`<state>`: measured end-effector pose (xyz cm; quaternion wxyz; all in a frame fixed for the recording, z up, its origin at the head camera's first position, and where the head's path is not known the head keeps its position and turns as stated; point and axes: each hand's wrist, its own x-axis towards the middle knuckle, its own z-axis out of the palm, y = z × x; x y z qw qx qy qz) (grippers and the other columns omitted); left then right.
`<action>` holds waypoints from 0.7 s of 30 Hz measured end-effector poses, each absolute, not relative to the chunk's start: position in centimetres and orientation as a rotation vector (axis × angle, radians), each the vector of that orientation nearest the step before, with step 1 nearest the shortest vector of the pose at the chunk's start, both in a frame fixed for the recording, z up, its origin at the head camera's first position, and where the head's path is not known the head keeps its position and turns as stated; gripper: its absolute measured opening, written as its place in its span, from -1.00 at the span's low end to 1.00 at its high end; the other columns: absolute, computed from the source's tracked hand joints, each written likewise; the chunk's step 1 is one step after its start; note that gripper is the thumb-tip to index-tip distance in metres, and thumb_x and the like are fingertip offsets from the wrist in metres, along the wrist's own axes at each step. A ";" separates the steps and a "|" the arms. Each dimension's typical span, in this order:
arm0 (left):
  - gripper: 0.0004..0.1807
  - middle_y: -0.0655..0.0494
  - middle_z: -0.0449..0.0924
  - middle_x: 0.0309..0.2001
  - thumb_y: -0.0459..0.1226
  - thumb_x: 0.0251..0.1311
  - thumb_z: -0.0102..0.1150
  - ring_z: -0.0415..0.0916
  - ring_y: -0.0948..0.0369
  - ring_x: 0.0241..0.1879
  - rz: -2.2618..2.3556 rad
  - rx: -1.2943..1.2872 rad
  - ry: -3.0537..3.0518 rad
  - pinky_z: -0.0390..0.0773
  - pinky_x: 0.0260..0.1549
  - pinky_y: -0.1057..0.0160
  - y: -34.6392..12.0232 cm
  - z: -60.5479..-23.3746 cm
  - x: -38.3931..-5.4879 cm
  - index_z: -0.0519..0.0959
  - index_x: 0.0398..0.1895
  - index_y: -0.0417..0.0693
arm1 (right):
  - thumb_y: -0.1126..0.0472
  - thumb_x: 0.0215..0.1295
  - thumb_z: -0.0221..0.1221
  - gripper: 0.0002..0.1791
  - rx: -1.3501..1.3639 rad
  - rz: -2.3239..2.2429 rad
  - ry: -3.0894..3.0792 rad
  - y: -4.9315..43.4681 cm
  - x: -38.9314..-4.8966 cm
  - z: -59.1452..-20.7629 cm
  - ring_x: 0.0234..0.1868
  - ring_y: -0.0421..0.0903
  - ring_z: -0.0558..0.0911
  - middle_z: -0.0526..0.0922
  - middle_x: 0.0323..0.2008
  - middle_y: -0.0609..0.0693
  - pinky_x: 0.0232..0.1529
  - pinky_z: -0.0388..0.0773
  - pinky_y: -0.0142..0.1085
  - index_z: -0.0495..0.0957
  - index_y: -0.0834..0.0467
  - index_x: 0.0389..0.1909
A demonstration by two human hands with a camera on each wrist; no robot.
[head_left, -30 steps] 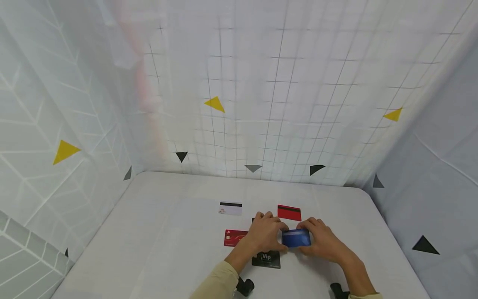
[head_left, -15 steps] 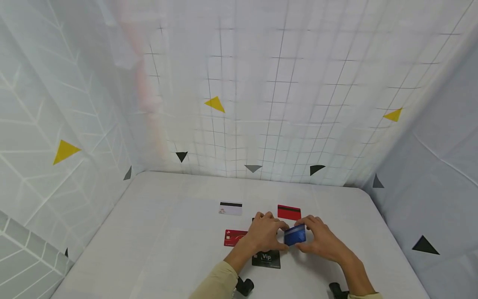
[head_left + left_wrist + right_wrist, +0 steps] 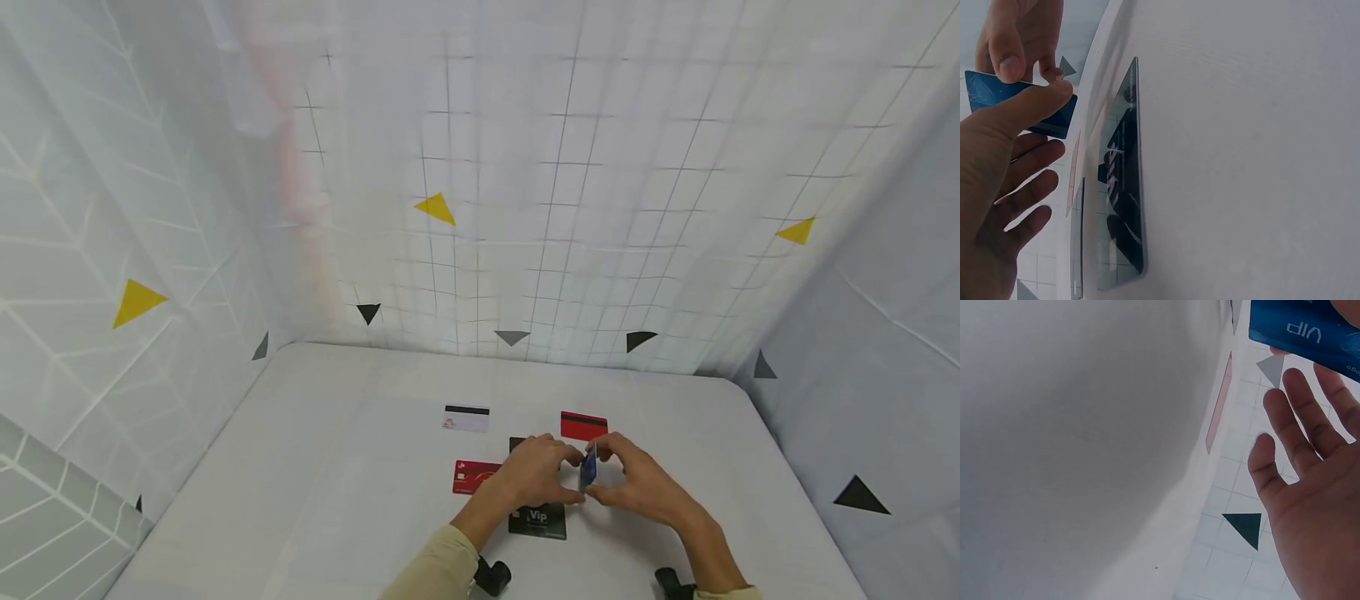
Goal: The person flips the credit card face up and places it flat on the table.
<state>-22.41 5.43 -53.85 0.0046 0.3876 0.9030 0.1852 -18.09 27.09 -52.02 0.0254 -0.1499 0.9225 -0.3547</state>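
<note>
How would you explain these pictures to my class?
No machine here: a person's bare left hand and right hand do the work. The head picture comes from a camera worn on the head; the two wrist pictures come from cameras on each wrist. In the grip of both hands is a blue card, up off the white table. There lie a pale card, a striped red card, a red chip card, a black Vip card and something dark partly hidden by the left hand.

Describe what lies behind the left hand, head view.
Parts of a red chip card, a black Vip card and a dark piece show around the left hand. The rest is covered, including the dark piece's full shape.
</note>
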 end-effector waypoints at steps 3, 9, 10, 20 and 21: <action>-0.40 0.46 0.65 0.03 0.16 0.03 0.46 0.50 0.42 -0.01 0.670 1.189 2.772 0.53 -0.08 0.40 5.4 -53.9 -22.4 0.62 0.16 0.24 | 0.03 0.04 0.51 -0.39 -0.464 -1.123 2.830 27.0 -18.2 -52.2 0.06 -0.06 0.56 0.58 -0.04 -0.17 -0.03 0.53 -0.04 0.44 -0.03 0.09; -0.37 0.41 0.62 0.09 0.10 0.07 0.47 0.54 0.41 -0.01 0.819 1.164 2.682 0.53 -0.08 0.45 5.3 -54.0 -22.4 0.58 0.23 0.18 | 0.07 0.08 0.50 -0.39 -0.495 -1.196 2.795 27.0 -18.3 -52.3 0.08 -0.09 0.60 0.59 0.06 -0.08 0.00 0.59 -0.10 0.39 -0.05 0.10; -0.37 0.41 0.62 0.08 0.09 0.08 0.47 0.54 0.41 -0.01 0.848 1.161 2.669 0.52 -0.07 0.45 5.3 -54.1 -22.4 0.57 0.23 0.19 | 0.09 0.09 0.49 -0.38 -0.500 -1.213 2.789 27.0 -18.3 -52.3 0.08 -0.07 0.60 0.59 0.06 -0.06 0.01 0.59 -0.09 0.39 -0.04 0.11; -0.34 0.38 0.59 0.10 0.01 0.14 0.45 0.52 0.46 0.07 1.098 1.124 2.576 0.52 0.00 0.44 5.3 -54.7 -22.5 0.48 0.32 0.19 | 0.15 0.11 0.48 -0.34 -0.483 -1.313 2.772 26.8 -18.3 -52.0 0.06 0.01 0.65 0.52 0.09 0.04 0.05 0.60 -0.03 0.33 0.02 0.16; -0.35 0.38 0.59 0.11 0.01 0.15 0.44 0.52 0.46 0.08 1.107 1.119 2.572 0.52 0.00 0.44 5.3 -54.7 -22.5 0.48 0.32 0.18 | 0.14 0.10 0.48 -0.34 -0.475 -1.313 2.775 26.8 -18.3 -52.0 0.07 0.01 0.64 0.53 0.09 0.04 0.04 0.60 -0.03 0.33 0.02 0.15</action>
